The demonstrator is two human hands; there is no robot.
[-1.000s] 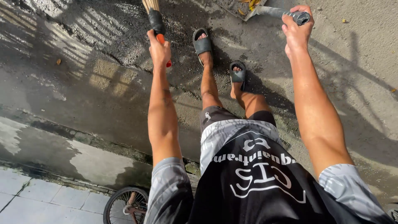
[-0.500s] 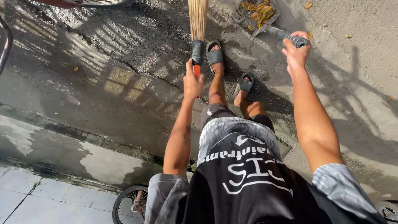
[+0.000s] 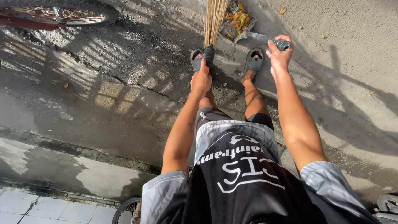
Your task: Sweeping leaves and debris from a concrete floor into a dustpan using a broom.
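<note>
Cracked pavement (image 3: pixel 124 95), left hand (image 3: pixel 201 81) gripping broom (image 3: pixel 214 20), right hand (image 3: pixel 280 54) gripping leaf-filled dustpan (image 3: pixel 240 20)

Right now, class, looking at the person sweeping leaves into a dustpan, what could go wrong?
1. The dustpan already holds dry leaves; the right hand holds only its handle end, so a tilt could spill them.
2. The broom, held by the left hand, works close to open sandals; bristles may flick grit onto toes.
3. The rough, cracked pavement could trap debris.

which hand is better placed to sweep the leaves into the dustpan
Left, probably: the left hand grips the broom, whose bristles touch the dry leaves. The right hand holds the dustpan handle.
</note>
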